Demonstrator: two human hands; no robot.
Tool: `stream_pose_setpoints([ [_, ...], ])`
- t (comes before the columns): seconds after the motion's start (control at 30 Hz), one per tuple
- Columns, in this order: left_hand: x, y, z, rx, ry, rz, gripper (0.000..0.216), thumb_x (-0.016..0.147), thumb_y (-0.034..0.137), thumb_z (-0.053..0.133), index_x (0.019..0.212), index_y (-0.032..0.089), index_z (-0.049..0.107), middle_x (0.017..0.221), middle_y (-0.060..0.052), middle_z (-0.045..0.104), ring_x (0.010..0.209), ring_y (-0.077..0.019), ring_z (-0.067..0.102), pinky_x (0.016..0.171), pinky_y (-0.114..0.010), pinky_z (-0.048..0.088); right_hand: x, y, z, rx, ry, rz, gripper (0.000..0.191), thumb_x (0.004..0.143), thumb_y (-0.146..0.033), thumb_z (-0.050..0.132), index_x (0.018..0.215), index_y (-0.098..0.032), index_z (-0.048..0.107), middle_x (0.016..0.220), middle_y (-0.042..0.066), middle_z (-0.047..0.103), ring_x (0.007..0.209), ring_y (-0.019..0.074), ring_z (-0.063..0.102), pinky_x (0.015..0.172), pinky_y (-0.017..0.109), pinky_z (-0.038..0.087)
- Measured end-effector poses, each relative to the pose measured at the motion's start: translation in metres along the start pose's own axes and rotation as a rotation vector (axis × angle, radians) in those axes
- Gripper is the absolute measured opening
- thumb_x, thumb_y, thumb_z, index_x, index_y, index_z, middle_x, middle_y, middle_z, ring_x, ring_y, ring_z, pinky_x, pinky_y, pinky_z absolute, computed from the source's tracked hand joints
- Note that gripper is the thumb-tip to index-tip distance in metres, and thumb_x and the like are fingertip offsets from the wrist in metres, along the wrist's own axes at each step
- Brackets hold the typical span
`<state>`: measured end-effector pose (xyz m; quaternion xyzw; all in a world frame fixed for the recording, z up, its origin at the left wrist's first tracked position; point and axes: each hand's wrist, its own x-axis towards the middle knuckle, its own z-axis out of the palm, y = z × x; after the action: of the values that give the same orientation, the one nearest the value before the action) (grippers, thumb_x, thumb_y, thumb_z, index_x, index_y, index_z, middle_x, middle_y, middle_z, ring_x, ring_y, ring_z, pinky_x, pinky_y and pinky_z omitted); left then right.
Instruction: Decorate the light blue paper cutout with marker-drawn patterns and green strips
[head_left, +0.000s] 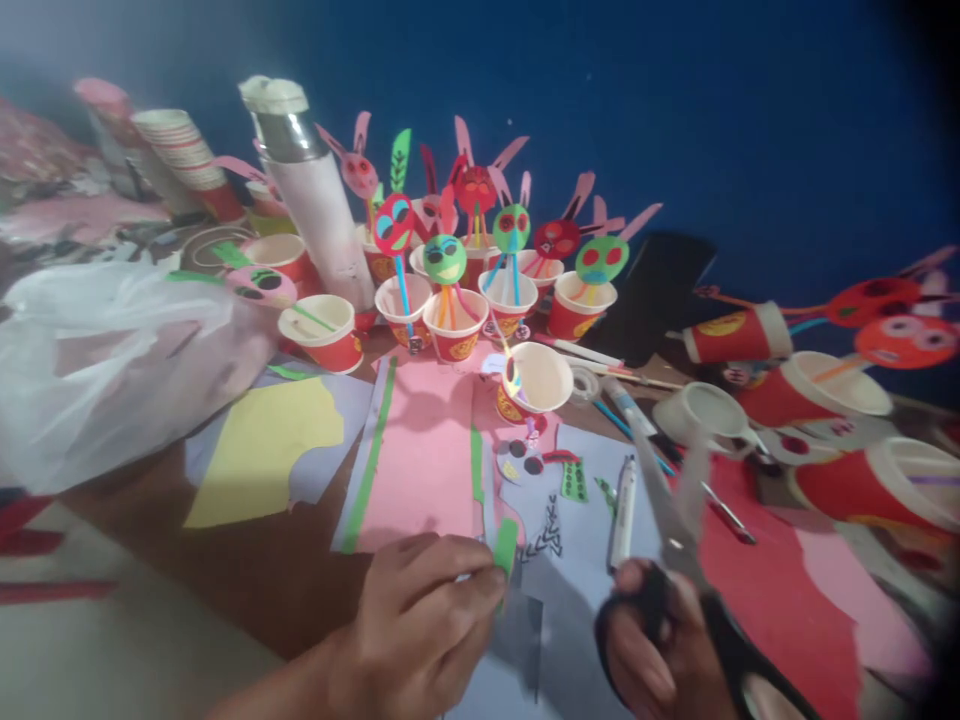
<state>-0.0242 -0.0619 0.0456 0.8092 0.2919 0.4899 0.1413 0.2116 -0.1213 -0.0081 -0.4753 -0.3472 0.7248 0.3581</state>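
Observation:
My left hand (424,620) is closed at the bottom middle, pinching a small green paper piece (505,545) between thumb and fingertips. My right hand (660,655) grips black-handled scissors (671,520) at the bottom right; the blades are apart and point up and away, blurred by motion. Both hands hover over a pale lilac sheet (585,540). Just beyond my left hand lies a pink sheet (431,450) edged with green strips. A red paper cup (532,385) lies tipped over behind it.
Several red paper cups with paper bunny faces on straws (450,300) stand at the back. A white tube (315,190) and a cup stack (184,150) rise at the back left. A plastic bag (112,360) lies left, a yellow sheet (262,450) beside it. Pens (622,510) and tipped cups (847,470) lie right.

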Motion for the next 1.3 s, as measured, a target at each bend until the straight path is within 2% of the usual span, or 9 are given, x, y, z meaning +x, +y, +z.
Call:
stream_pose_setpoints([
  [0.07, 0.0, 0.0, 0.009, -0.018, -0.047, 0.032, 0.014, 0.083, 0.0, 0.054, 0.089, 0.008, 0.063, 0.076, -0.009, 0.067, 0.064, -0.0143, 0.064, 0.059, -0.025, 0.052, 0.005, -0.017, 0.016, 0.131, -0.021, 0.008, 0.061, 0.067, -0.083, 0.048, 0.094, -0.03, 0.063, 0.056, -0.001, 0.056, 0.045, 0.0146, 0.053, 0.044, 0.026, 0.043],
  [0.13, 0.001, 0.0, 0.018, -0.029, -0.091, 0.073, 0.013, 0.086, 0.001, 0.053, 0.09, 0.008, 0.063, 0.077, -0.009, 0.067, 0.065, -0.0145, 0.064, 0.059, -0.026, 0.052, 0.003, -0.038, 0.035, 0.093, 0.169, -0.058, 0.055, 0.063, -0.057, 0.077, 0.106, -0.028, 0.059, 0.078, 0.002, 0.064, 0.064, 0.0151, 0.057, 0.056, 0.025, 0.046],
  [0.27, 0.004, 0.0, 0.028, -0.045, -0.154, 0.129, 0.015, 0.092, 0.006, 0.048, 0.088, 0.011, 0.063, 0.076, -0.007, 0.069, 0.061, -0.0135, 0.063, 0.058, -0.026, 0.052, -0.005, -0.065, 0.054, 0.051, 0.321, -0.046, 0.049, 0.066, -0.049, 0.078, 0.104, -0.024, 0.059, 0.081, 0.001, 0.061, 0.073, 0.0144, 0.057, 0.067, 0.025, 0.048],
  [0.53, 0.006, 0.004, 0.031, -0.103, -0.28, 0.121, 0.019, 0.094, 0.008, 0.043, 0.097, 0.012, 0.061, 0.076, -0.006, 0.07, 0.063, -0.015, 0.067, 0.063, -0.026, 0.054, 0.001, -0.063, 0.041, -0.173, 0.299, -0.074, 0.049, 0.063, -0.036, 0.078, 0.103, -0.022, 0.053, 0.073, -0.002, 0.058, 0.066, 0.013, 0.058, 0.059, 0.023, 0.049],
  [0.67, -0.004, 0.002, 0.028, -0.137, -0.325, -0.367, 0.027, 0.085, 0.01, 0.055, 0.11, 0.021, 0.061, 0.093, -0.005, 0.072, 0.078, -0.0158, 0.067, 0.07, -0.021, 0.052, 0.003, -0.07, 0.043, -0.216, 0.316, -0.094, 0.039, 0.065, -0.035, 0.07, 0.098, -0.022, 0.053, 0.07, -0.002, 0.057, 0.062, 0.012, 0.057, 0.054, 0.022, 0.049],
  [0.77, 0.001, -0.001, 0.025, -0.507, -0.496, -0.924, 0.006, 0.083, 0.021, 0.058, 0.083, 0.02, 0.064, 0.066, 0.002, 0.063, 0.054, -0.01, 0.054, 0.049, -0.016, 0.042, 0.005, -0.073, 0.044, -0.186, 0.273, -0.088, 0.04, 0.065, -0.026, 0.067, 0.101, -0.022, 0.05, 0.072, -0.003, 0.058, 0.062, 0.0106, 0.056, 0.054, 0.02, 0.049],
  [0.83, 0.009, -0.001, 0.023, -0.721, -0.605, -1.126, 0.007, 0.077, 0.022, 0.06, 0.071, 0.018, 0.06, 0.057, 0.006, 0.05, 0.05, -0.0076, 0.042, 0.046, -0.015, 0.033, 0.007, -0.072, 0.046, -0.205, 0.237, -0.091, 0.042, 0.065, -0.02, 0.065, 0.104, -0.021, 0.048, 0.073, -0.003, 0.058, 0.063, 0.0098, 0.055, 0.056, 0.019, 0.049],
  [1.07, 0.017, 0.002, 0.026, -0.785, -0.63, -1.178, 0.009, 0.067, 0.015, 0.055, 0.059, 0.016, 0.051, 0.054, 0.007, 0.039, 0.051, -0.0073, 0.03, 0.048, -0.019, 0.025, 0.01, -0.063, 0.048, -0.425, 0.233, -0.205, 0.036, 0.071, -0.02, 0.063, 0.104, -0.022, 0.049, 0.072, -0.003, 0.057, 0.064, 0.0115, 0.058, 0.059, 0.021, 0.049],
  [1.3, 0.011, -0.008, 0.019, -0.836, -0.17, -1.305, 0.022, 0.071, 0.027, 0.065, 0.059, 0.018, 0.049, 0.044, 0.007, 0.042, 0.041, -0.0062, 0.032, 0.042, -0.019, 0.027, -0.005, -0.052, 0.032, -0.569, 0.184, -0.344, 0.049, 0.075, -0.056, 0.061, 0.112, -0.026, 0.054, 0.085, 0.005, 0.062, 0.069, 0.0201, 0.061, 0.061, 0.029, 0.051],
])
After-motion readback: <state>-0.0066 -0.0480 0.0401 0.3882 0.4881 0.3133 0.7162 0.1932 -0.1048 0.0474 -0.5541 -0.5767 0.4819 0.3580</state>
